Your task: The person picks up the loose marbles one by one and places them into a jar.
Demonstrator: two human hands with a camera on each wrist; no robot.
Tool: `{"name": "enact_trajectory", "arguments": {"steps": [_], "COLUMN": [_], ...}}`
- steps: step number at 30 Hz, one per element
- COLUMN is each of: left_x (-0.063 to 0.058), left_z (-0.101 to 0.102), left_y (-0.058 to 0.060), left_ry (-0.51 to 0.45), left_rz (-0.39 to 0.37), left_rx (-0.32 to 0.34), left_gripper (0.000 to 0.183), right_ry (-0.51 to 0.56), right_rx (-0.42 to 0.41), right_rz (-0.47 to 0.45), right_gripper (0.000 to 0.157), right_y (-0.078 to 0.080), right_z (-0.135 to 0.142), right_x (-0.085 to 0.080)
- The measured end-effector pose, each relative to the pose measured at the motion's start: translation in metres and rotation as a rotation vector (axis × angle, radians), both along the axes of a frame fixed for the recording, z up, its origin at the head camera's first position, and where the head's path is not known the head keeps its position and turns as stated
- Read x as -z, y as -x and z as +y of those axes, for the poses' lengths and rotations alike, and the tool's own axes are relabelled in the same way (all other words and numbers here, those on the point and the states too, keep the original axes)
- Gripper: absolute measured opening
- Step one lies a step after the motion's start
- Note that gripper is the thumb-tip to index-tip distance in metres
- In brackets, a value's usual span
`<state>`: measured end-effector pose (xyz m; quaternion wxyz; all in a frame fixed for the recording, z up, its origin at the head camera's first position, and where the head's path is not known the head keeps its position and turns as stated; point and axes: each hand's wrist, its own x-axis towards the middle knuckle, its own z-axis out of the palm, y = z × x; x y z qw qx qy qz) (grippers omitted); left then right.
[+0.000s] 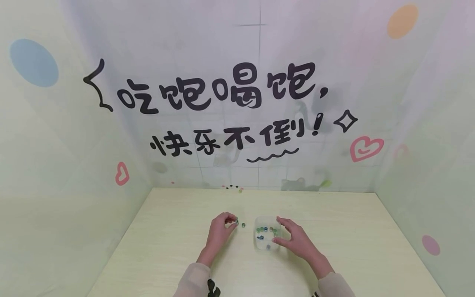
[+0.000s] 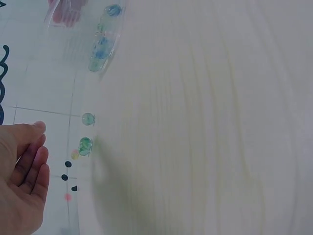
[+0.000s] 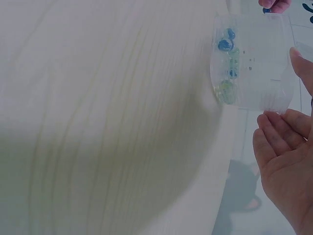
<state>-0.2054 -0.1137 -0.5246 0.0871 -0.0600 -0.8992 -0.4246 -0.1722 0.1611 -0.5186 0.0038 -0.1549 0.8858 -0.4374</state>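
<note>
A clear plastic box (image 1: 264, 244) stands on the table with several green and blue glass marbles (image 3: 226, 45) inside. My right hand (image 1: 297, 241) grips the box's right side, its thumb toward me and its fingers at the far edge. Left of the box my left hand (image 1: 221, 229) reaches toward loose marbles, thumb and index tips close together. In the left wrist view one green marble (image 2: 85, 146) and a paler marble (image 2: 88, 119) lie on the table beside that hand (image 2: 24, 176). Nothing shows between its fingertips there.
Beneath everything is a pale wood-grain table (image 1: 178, 206). Behind it rises a printed backdrop (image 1: 230, 45) with black lettering, hearts and coloured dots, and its sides flank the table left and right.
</note>
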Motion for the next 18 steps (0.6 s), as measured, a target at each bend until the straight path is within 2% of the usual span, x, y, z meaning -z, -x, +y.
{"name": "enact_trajectory", "arguments": {"steps": [4,18], "left_x": [-0.003,-0.01], "left_z": [0.003,0.014], "left_y": [-0.002,-0.009], "left_ry": [0.001,-0.024], "left_rz": [-0.003,0.046], "left_rx": [0.0,0.081], "left_gripper": [0.015,0.014], "right_ry": [-0.012,-0.02], "right_rx": [0.011,0.014], "right_rz": [0.012,0.03], "right_gripper": [0.07,0.071], "right_y": [0.0,-0.001], "right_z": [-0.001,-0.003], "right_x": [0.0,0.0]}}
